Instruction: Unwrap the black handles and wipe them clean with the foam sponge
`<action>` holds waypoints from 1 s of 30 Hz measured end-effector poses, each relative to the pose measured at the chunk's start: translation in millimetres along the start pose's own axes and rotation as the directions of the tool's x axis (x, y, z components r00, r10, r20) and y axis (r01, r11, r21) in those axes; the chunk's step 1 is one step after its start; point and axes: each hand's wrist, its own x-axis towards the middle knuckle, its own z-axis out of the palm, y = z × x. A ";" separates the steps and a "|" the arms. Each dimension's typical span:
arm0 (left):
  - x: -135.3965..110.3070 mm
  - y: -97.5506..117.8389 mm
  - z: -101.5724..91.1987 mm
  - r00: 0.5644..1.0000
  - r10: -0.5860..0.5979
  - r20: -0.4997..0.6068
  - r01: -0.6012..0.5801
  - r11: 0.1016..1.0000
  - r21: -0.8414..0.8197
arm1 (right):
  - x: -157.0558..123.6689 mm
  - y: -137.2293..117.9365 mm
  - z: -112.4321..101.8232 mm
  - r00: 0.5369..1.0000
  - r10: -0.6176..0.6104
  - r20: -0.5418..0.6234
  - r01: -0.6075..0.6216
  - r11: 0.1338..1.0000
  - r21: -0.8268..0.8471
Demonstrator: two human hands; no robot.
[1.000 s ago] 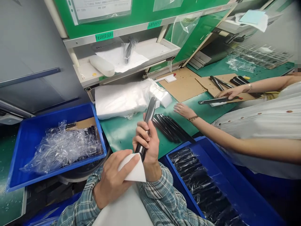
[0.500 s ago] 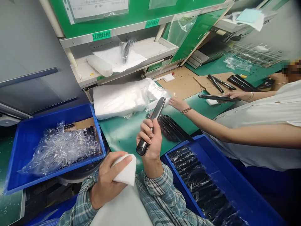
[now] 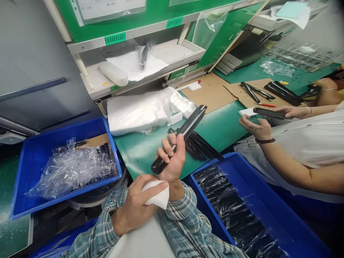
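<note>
Two hands are busy: my right hand [image 3: 173, 162] grips a black tube [image 3: 188, 127], tilted above the green mat [image 3: 134, 154]; my left hand [image 3: 134, 210] pinches a white cloth [image 3: 159, 197] just below it.

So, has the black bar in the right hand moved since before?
Yes: the black bar tilted right, its top end leaving the white bag pile.

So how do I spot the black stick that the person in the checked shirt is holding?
Find the green table mat between the two blue plastic bins. Just in front of it, the right hand grips a glossy black rounded bar. Unlike the black bars lying flat on the mat, this one is raised, tilting up to the right.
</note>
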 end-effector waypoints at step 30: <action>-13.3 -16.3 -26.3 0.979 -0.139 -0.148 0.138 0.990 -0.018 | 10.7 -8.2 -20.3 0.860 0.490 0.140 -0.508 0.798 0.325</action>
